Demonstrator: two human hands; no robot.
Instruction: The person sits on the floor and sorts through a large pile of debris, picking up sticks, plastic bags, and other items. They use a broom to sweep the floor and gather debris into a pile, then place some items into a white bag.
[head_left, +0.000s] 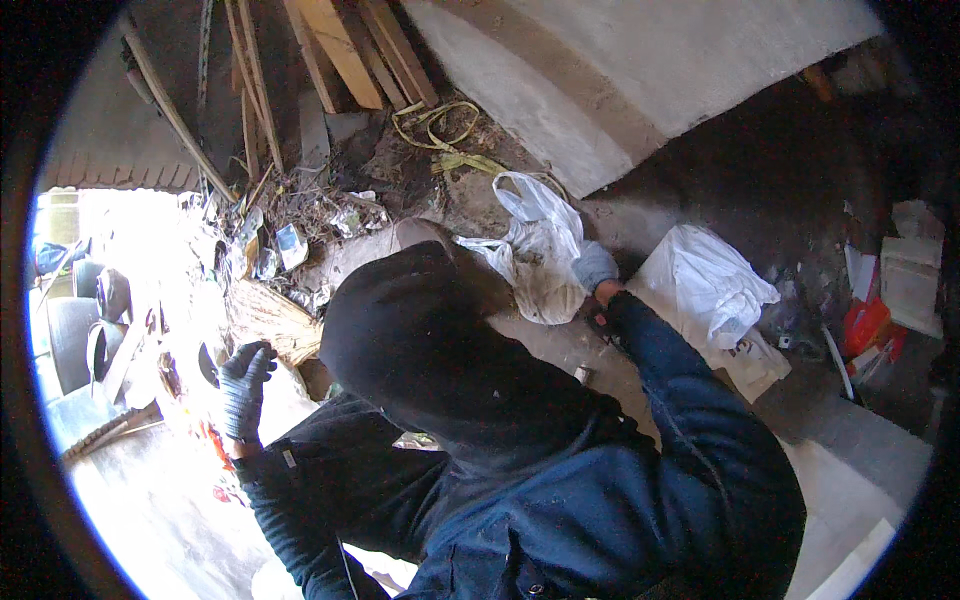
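My left hand (244, 394), in a grey knitted glove with darker fingers, is raised beside my bent knee. Its fingers are loosely curled, and nothing clear shows in them. At the right edge of a soiled white plastic bag (546, 281) is my right hand (596, 266), gloved the same way and closed on the bag; its fingertips are hidden. The bag's handle loop points away from me. A fuller white plastic bag (694, 274) lies to the right, on a pale printed sack (756, 367). A dark object with some red (602, 321) shows beneath my right wrist.
My dark-trousered knees fill the middle. Ahead lie a yellowish strap (469, 161), dry twigs and litter, with wooden boards (341, 52) leaning behind. A large pale slab (555, 82) slants at the upper right. Round containers (71, 337) stand left in glare; red plastic (866, 326) lies far right.
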